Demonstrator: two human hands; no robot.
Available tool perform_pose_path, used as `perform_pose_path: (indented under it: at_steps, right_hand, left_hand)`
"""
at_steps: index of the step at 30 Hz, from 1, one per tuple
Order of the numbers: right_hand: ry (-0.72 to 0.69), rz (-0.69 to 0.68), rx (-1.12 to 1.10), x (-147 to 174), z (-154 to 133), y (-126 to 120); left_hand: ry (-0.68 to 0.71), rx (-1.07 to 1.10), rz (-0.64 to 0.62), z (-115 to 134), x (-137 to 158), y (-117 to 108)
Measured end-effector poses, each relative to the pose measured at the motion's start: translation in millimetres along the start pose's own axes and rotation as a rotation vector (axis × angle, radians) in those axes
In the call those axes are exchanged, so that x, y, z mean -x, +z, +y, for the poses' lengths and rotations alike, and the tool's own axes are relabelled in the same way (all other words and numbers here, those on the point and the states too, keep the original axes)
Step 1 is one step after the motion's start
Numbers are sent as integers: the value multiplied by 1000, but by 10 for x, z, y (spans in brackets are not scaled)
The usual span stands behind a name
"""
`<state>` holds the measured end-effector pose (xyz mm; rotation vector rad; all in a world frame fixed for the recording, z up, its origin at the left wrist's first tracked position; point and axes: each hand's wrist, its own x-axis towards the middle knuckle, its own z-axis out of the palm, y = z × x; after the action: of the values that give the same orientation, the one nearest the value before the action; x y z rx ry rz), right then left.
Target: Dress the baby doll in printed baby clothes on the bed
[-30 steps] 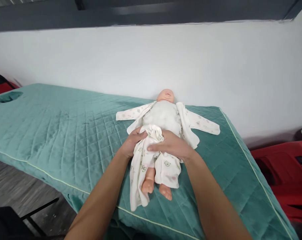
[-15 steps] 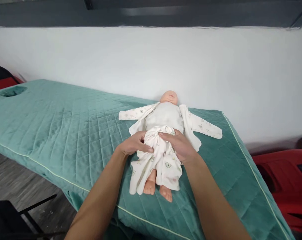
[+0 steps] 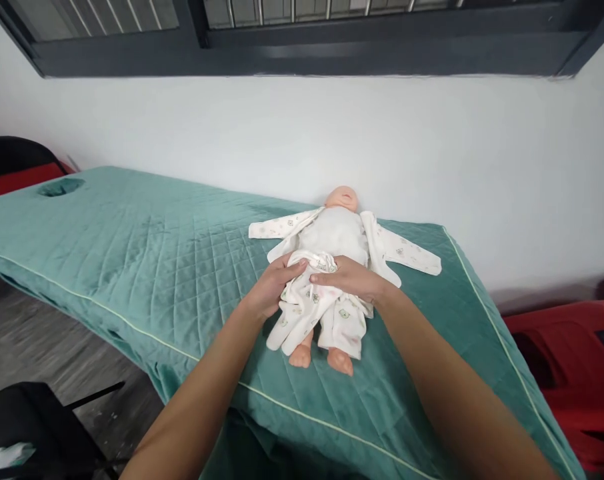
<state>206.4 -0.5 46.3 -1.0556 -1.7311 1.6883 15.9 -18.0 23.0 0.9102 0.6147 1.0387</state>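
A baby doll (image 3: 343,198) lies on its back on the green quilted bed cover, its head towards the wall and its bare feet (image 3: 340,361) towards me. White printed baby pants (image 3: 343,325) cover its legs, bunched at the waist. My left hand (image 3: 273,288) grips the waistband from the left, thumb on top. From the right, my right hand (image 3: 353,279) holds the bunched cloth with its thumb across the front; its other fingers are partly hidden. A white printed baby jacket (image 3: 409,252) lies spread open beneath the doll, sleeves out to both sides, around a plain white torso.
The green bed (image 3: 182,267) has a face hole (image 3: 61,187) at its far left. A white wall and a dark window frame (image 3: 302,60) stand behind. Red plastic cases (image 3: 572,373) are at right; a black chair (image 3: 32,427) is at lower left.
The pants have moved up the doll's legs, and their hems sit higher above the feet. My right hand has turned flatter across the waist. The view has tilted up slightly.
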Motion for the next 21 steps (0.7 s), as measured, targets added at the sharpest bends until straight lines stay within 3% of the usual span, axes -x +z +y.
perform_pose_path:
  at_steps: [5,13,18,21]
  right_hand:
    - [-60,78,140,-48,36,49]
    - [-176,91,599,-81,103,104]
    - [-183,36,787,-11,101,98]
    - [-171,-2,869,58,76,112]
  left_hand:
    - [-57,96,161,15,436,204]
    - [-76,236,271,-49,1127,568]
    - [-84,403,478,-314,1436,793]
    - [-80,451,512,-559,1579,803]
